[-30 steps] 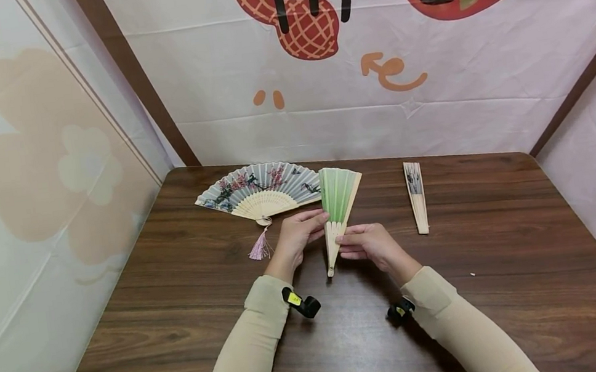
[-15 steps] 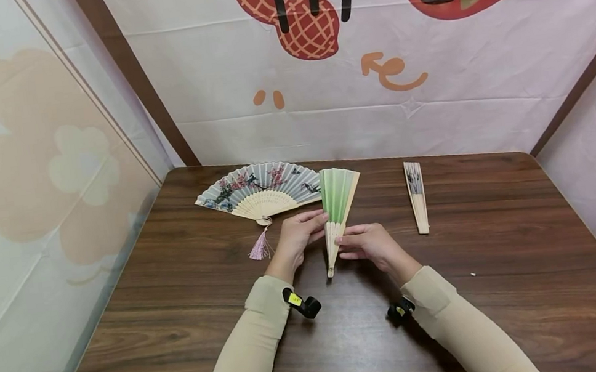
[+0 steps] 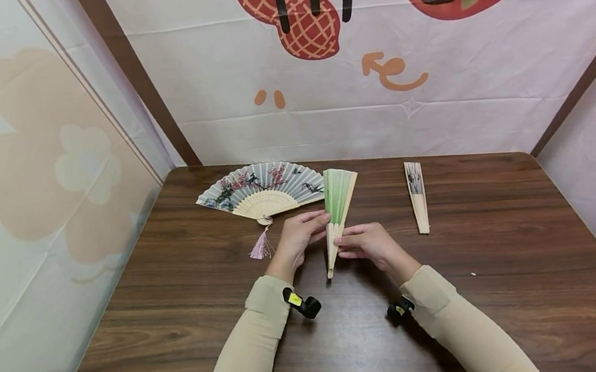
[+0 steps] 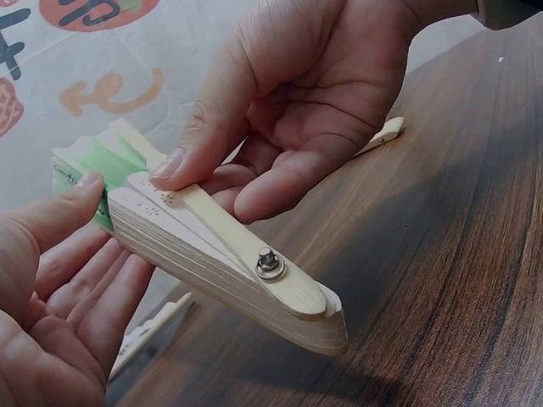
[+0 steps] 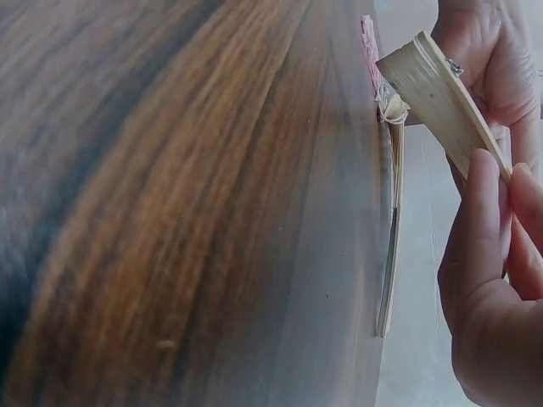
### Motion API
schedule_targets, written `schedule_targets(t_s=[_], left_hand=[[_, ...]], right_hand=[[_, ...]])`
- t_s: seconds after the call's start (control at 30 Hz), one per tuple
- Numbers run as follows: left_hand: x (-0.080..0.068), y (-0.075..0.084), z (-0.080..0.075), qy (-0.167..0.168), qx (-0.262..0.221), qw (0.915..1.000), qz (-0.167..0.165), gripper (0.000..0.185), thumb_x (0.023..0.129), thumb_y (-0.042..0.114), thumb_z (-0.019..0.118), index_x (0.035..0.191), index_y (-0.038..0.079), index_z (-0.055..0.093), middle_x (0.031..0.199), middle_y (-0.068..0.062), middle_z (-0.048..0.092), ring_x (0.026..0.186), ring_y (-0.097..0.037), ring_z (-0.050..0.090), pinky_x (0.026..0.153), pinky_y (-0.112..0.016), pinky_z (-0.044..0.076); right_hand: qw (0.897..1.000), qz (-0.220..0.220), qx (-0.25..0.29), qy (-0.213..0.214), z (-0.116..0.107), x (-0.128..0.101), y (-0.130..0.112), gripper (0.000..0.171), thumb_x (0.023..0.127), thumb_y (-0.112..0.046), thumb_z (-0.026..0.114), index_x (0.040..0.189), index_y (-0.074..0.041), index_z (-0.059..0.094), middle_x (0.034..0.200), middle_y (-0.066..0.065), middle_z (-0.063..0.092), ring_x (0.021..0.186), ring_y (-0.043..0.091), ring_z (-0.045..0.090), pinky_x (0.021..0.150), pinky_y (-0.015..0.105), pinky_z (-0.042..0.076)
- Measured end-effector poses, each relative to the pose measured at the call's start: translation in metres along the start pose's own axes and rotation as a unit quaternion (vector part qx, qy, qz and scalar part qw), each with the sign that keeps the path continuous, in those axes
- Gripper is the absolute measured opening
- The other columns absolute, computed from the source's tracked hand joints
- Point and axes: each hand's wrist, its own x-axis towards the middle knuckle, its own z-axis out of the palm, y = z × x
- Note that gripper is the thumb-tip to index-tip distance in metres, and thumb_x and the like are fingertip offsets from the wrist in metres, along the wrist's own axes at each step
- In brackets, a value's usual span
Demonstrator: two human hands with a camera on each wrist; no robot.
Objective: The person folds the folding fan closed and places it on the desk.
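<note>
Between my two hands is a green folding fan [image 3: 337, 196], partly spread, its leaf pointing away and its riveted end toward me. My left hand [image 3: 299, 233] pinches its left side where leaf meets ribs. On the other side my right hand [image 3: 368, 243] pinches the right guard stick between thumb and fingers. In the left wrist view a metal rivet [image 4: 270, 261] shows near the end of the pale wooden ribs [image 4: 229, 246]. The right wrist view has the fan's stacked ribs [image 5: 437, 93] held up above the table level.
A spread fan [image 3: 262, 191] with blossom print and a pink tassel [image 3: 260, 246] lies at the back left. A folded fan [image 3: 417, 199] lies at the back right. Fabric walls [image 3: 357, 123] border the wooden table [image 3: 512, 296]. A tiny white speck [image 3: 473, 274] lies on the right.
The green fan's leaf has narrowed slightly, its right guard stick shifting to the left. Both hands keep their grip and nearly the same place.
</note>
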Motion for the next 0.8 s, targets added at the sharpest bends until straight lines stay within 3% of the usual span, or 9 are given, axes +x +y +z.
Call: schedule_targets(t_s=[0.37,0.6,0.8], left_hand=[[-0.0009,0.0001,0.0012,0.003,-0.003,1.0000,-0.002,0.034,0.091,0.010,0.073,0.120,-0.006,0.068,0.108,-0.008,0.072,0.084,-0.007,0.070,0.084,-0.027,0.064],[-0.0016,-0.0009,0.0024,-0.005,-0.001,1.0000,-0.003,0.034,0.091,0.008,0.072,0.120,-0.007,0.067,0.105,-0.008,0.072,0.084,-0.007,0.069,0.084,-0.028,0.064],[-0.0024,-0.0016,0.0031,-0.005,0.002,1.0000,0.003,0.034,0.091,0.008,0.072,0.121,-0.008,0.067,0.105,-0.008,0.072,0.083,-0.007,0.070,0.083,-0.028,0.064]], right_hand=[[1.000,-0.003,-0.016,0.001,-0.0011,0.0007,0.0000,0.030,0.090,0.008,0.065,0.117,0.018,0.061,0.076,0.001,0.073,0.069,0.012,0.071,0.072,0.029,0.066],[1.000,-0.008,-0.024,0.002,-0.0025,0.0007,0.0003,0.026,0.088,0.007,0.068,0.112,0.017,0.064,0.074,0.001,0.073,0.069,0.013,0.071,0.072,0.031,0.066],[0.999,-0.007,-0.032,0.014,-0.0020,0.0018,0.0000,0.012,0.087,0.005,0.070,0.099,0.006,0.071,0.074,0.001,0.073,0.069,0.013,0.072,0.071,0.033,0.066]])
